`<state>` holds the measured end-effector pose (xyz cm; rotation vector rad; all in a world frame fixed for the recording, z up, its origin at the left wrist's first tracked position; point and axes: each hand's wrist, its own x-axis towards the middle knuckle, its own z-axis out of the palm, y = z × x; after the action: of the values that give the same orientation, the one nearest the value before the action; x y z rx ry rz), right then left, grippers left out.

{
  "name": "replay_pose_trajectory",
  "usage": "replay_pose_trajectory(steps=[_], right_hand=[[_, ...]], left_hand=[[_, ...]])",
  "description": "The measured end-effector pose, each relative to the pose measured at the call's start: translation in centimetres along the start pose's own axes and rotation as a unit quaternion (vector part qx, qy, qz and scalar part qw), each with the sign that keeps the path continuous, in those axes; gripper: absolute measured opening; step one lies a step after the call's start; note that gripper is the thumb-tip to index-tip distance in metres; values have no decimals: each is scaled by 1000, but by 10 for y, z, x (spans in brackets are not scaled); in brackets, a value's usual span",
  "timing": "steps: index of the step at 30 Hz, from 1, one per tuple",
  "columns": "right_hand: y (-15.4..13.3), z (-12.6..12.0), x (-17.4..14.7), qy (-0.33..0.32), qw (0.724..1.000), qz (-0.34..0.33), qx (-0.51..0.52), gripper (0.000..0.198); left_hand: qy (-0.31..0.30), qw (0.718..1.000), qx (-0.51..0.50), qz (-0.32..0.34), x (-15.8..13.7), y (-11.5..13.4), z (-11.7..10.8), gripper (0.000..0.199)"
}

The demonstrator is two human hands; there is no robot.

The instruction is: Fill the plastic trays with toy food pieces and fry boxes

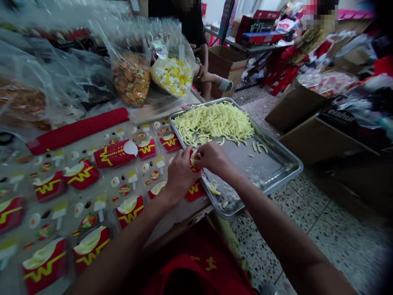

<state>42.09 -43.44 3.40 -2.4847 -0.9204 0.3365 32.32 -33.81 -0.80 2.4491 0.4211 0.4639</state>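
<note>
My left hand (pixel 181 174) is wrapped round a small red fries carton (pixel 193 162), mostly hidden by the fingers. Over the carton's mouth, my right hand (pixel 215 159) has its fingers pinched together; what they hold, if anything, is hidden. Both hands are above the near left edge of a metal tray (pixel 236 159). Heaped at the tray's far end are pale yellow fry-shaped sweets (pixel 217 119), with a few loose pieces and crumbs nearer me. Left of the hands, several red cartons with yellow zigzags, such as this carton (pixel 81 175), lie in clear moulded packs.
Behind the packs lies a red roll (pixel 80 130). Clear bags hold brown sweets (pixel 131 78) and yellow-white sweets (pixel 173 76). Another person's arm (pixel 204 61) shows beyond the tray. Cardboard boxes (pixel 294 110) stand on the speckled floor at right.
</note>
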Motion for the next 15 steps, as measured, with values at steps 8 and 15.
replay_pose_trajectory(steps=[8, 15], right_hand=[[-18, -19, 26, -118, 990, -37, 65, 34], [-36, 28, 5, 60, 994, -41, 79, 15]], left_hand=[[56, 997, -4, -60, -3, -18, -17, 74], [107, 992, -25, -60, -22, -36, -32, 77]])
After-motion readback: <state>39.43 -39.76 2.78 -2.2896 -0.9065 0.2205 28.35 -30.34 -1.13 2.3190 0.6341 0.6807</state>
